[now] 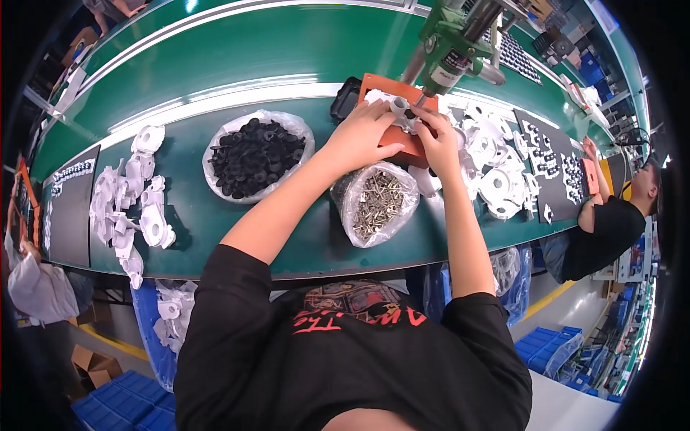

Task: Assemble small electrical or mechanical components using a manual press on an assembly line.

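A white plastic part (400, 106) with a round tube end lies on the orange base (410, 146) beneath the green bench press (447, 61). My left hand (361, 131) holds the part from its left side, fingertips on it and thumb stretched toward me. From the right, my right hand (438, 138) grips the same part with bent fingers, close under the tool's tip. The fingers partly hide the part. Just in front of my hands stands a clear plastic bag of metal screws (377, 205). To its left is a lined bowl of black round pieces (256, 158).
White plastic housings lie piled at right (496, 169) and at left (122, 197) on the green table (194, 248). A dark mat (557, 201) at right bears rows of small parts. A black tray (346, 100) sits beside the base. Another person (611, 230) works at right.
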Action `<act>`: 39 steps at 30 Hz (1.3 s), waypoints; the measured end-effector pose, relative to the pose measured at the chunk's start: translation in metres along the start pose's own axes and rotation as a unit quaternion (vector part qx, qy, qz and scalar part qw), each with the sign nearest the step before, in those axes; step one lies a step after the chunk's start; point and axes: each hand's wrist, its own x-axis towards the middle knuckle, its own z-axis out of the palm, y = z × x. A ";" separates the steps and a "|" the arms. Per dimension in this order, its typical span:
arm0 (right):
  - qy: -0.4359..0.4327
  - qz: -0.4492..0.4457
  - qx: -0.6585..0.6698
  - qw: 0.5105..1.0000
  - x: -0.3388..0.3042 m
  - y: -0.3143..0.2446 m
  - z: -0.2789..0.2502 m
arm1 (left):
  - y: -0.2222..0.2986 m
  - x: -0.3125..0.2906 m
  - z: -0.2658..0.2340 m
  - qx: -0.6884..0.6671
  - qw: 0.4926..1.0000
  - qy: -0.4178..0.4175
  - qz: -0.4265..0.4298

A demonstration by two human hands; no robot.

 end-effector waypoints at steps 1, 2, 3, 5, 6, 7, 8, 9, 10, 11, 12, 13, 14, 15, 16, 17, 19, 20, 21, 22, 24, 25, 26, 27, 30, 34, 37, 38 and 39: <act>0.000 0.000 -0.001 1.000 0.001 0.000 0.000 | 0.000 0.000 -0.001 -0.001 1.000 0.001 0.000; -0.004 -0.005 -0.009 1.000 0.001 -0.001 0.000 | 0.000 -0.001 -0.001 0.005 1.000 0.007 0.010; -0.008 -0.009 -0.017 1.000 0.002 -0.001 0.000 | 0.001 -0.001 -0.002 0.010 1.000 0.014 0.021; -0.013 -0.015 -0.039 0.999 0.001 -0.002 0.001 | 0.000 -0.001 -0.003 0.005 1.000 0.017 0.025; -0.019 -0.022 -0.058 0.998 0.002 -0.003 0.001 | 0.000 -0.002 -0.003 0.003 0.999 0.021 0.028; -0.019 -0.023 -0.059 0.998 0.001 -0.004 0.001 | 0.000 -0.003 -0.003 0.002 0.999 0.022 0.028; -0.018 -0.030 -0.077 0.996 -0.002 -0.006 0.001 | 0.000 -0.004 -0.001 0.012 0.999 0.024 0.025; -0.017 -0.039 -0.094 0.995 -0.003 -0.008 0.002 | -0.002 -0.004 -0.001 0.022 0.999 0.028 0.023; -0.007 -0.047 -0.085 0.995 -0.007 -0.010 -0.001 | -0.003 -0.004 0.000 0.024 0.999 0.030 0.023; 0.001 -0.055 -0.075 0.996 -0.008 -0.008 -0.006 | -0.003 -0.004 0.001 0.024 0.999 0.022 0.025; 0.002 -0.058 -0.073 0.996 -0.005 -0.003 -0.013 | -0.004 -0.004 0.001 0.024 0.999 0.011 0.026; 0.063 0.007 -0.045 0.997 -0.003 0.003 -0.025 | -0.003 -0.004 0.001 0.019 0.999 0.005 0.025; 0.124 0.070 -0.015 0.990 0.001 0.009 -0.039 | -0.004 -0.005 0.000 0.020 1.000 0.008 0.023; 0.148 0.114 0.000 0.982 0.012 0.018 -0.059 | -0.002 -0.005 0.000 0.029 0.999 0.016 0.033; 0.170 0.156 0.018 0.973 0.033 0.028 -0.079 | 0.000 -0.006 -0.001 0.039 0.998 0.025 0.041; 0.199 0.123 0.077 0.969 0.058 0.039 -0.095 | 0.000 -0.006 -0.002 0.041 0.998 0.026 0.041; 0.187 0.048 0.203 0.960 0.126 0.057 -0.124 | -0.001 -0.007 -0.002 0.068 0.996 0.035 0.044; 0.163 0.043 0.176 0.970 0.160 0.059 -0.136 | 0.000 -0.006 -0.004 0.072 0.996 0.038 0.043; 0.196 0.130 0.295 0.926 0.190 0.024 -0.141 | 0.000 -0.005 -0.004 0.063 0.997 0.022 0.037; 0.219 0.216 0.411 0.858 0.215 -0.006 -0.137 | 0.000 -0.006 -0.006 0.058 0.998 0.005 0.026; 0.076 0.001 0.265 0.961 0.260 0.045 -0.172 | 0.005 -0.002 -0.001 0.042 0.998 0.003 0.037; 0.054 0.057 0.344 0.936 0.275 0.036 -0.168 | 0.003 -0.002 -0.003 0.033 0.999 0.004 0.037; 0.032 0.113 0.419 0.900 0.289 0.025 -0.172 | 0.000 -0.002 -0.004 0.041 0.999 0.006 0.034; 0.027 0.110 0.426 0.898 0.295 0.016 -0.171 | -0.002 -0.004 -0.004 0.043 0.998 0.011 0.038; 0.008 0.061 0.460 0.886 0.290 -0.026 -0.173 | -0.002 -0.006 -0.003 0.039 0.998 0.011 0.041; -0.019 0.022 0.497 0.867 0.231 -0.124 -0.182 | 0.003 -0.003 -0.006 0.013 1.000 0.003 0.028; -0.316 -0.067 0.536 0.780 0.217 -0.088 -0.238 | 0.010 0.001 -0.006 0.010 1.000 -0.012 0.025; -0.346 -0.075 0.528 0.771 0.173 -0.100 -0.231 | 0.011 0.001 -0.004 0.008 1.000 -0.010 0.026; -0.243 -0.215 0.302 0.897 0.132 -0.103 -0.226 | 0.011 0.003 -0.001 0.024 0.999 -0.014 0.038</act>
